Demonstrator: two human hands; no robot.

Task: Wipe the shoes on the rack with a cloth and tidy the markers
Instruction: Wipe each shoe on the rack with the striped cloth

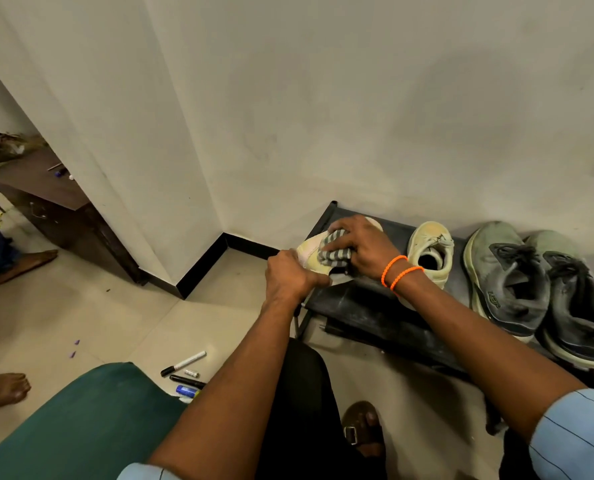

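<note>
Right hand: fingers curled over a gray-striped cloth, pressing it onto a pale shoe at the rack's left end.
Left hand: grips the shoe's near side; fingers mostly hidden, prob. wrapped round it.
Other shoes: cream sneaker mid-rack; gray pair at right.
Markers: lying on floor tiles w/ a small battery, left of the knee, beside a green cushion.
</note>
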